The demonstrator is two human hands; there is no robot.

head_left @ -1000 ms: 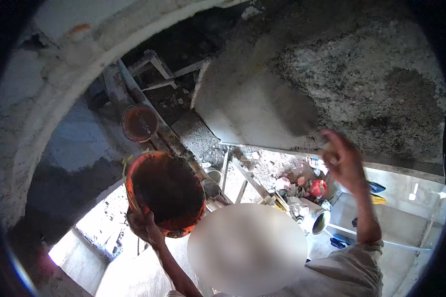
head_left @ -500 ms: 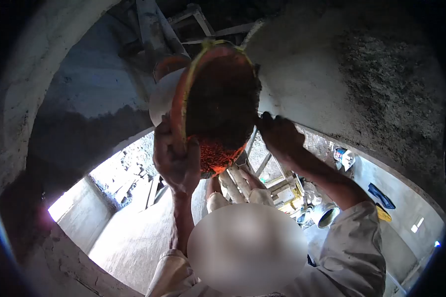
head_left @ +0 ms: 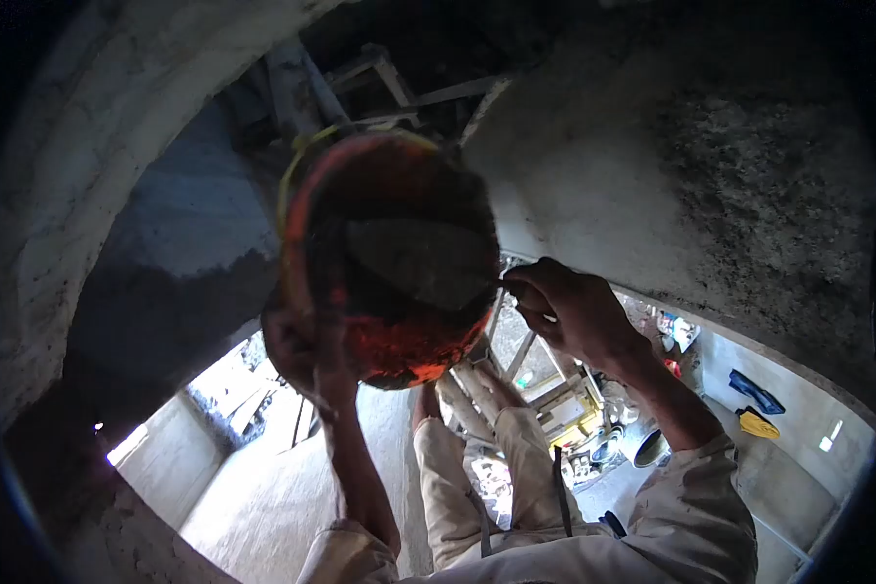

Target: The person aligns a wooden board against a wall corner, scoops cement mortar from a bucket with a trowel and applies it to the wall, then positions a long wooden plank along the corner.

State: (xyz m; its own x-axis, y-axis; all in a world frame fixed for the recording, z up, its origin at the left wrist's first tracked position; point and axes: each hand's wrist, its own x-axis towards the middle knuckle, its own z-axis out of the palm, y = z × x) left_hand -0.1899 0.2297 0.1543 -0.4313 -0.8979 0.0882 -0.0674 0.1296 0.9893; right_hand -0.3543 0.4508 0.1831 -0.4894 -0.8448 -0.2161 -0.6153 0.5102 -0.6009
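An orange-red bucket (head_left: pixel 389 341) is held up in front of me, its mouth tilted toward my view. Dark residue coats its inner wall, and a greyish surface shows deeper in. A yellow strip hangs on its upper left rim. My left hand (head_left: pixel 297 350) grips the bucket low on its left side, the fingers partly hidden in shadow. At the right rim, my right hand (head_left: pixel 565 307) is closed in a pinch, its fingertips against the edge. Whether they hold the rim itself or a small handle there is hard to make out.
A rough plastered wall (head_left: pixel 574 185) curves along the right, with a pale arch (head_left: pixel 117 107) on the left. Wooden pieces (head_left: pixel 389 78) stand behind the bucket. Far below lie a dark pail (head_left: pixel 650 448), a blue cloth (head_left: pixel 755 391) and a yellow cloth (head_left: pixel 757 422).
The bucket has turned its mouth more toward me and come slightly lower and left. My left hand has shifted left with it; my right hand has stayed by the right rim.
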